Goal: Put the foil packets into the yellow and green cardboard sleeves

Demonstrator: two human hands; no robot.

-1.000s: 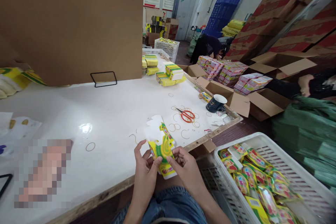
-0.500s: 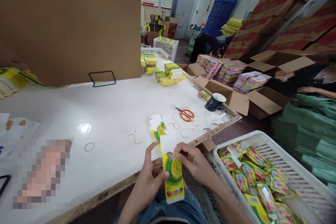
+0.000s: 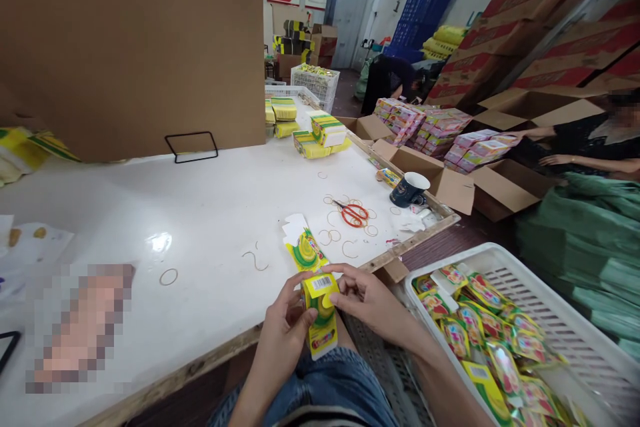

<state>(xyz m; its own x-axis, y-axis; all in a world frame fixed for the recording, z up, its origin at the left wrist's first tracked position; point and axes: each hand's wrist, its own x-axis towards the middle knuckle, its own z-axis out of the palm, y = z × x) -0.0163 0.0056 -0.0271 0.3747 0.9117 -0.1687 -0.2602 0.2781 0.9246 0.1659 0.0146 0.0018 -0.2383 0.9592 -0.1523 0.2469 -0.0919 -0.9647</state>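
Note:
A yellow and green card box (image 3: 321, 320) is between my two hands over the table's front edge, with a flap bearing a barcode folded down at its top. My left hand (image 3: 287, 320) grips its left side, thumb across the front. My right hand (image 3: 363, 297) is closed on its upper right, fingertips at the folded flap. Just behind it, another yellow and green card piece (image 3: 305, 247) with white flaps lies on the white table (image 3: 200, 227).
Red-handled scissors (image 3: 354, 215) lie among rubber bands, near a dark mug (image 3: 409, 189). A white basket (image 3: 493, 253) of colourful packets stands at the right. Stacked yellow boxes (image 3: 323, 133) sit at the back; two people work beyond.
The white top flap of the held box has been folded down, showing a barcode. My right hand's fingers have moved over the top edge. The person at the right has reached towards the pink boxes.

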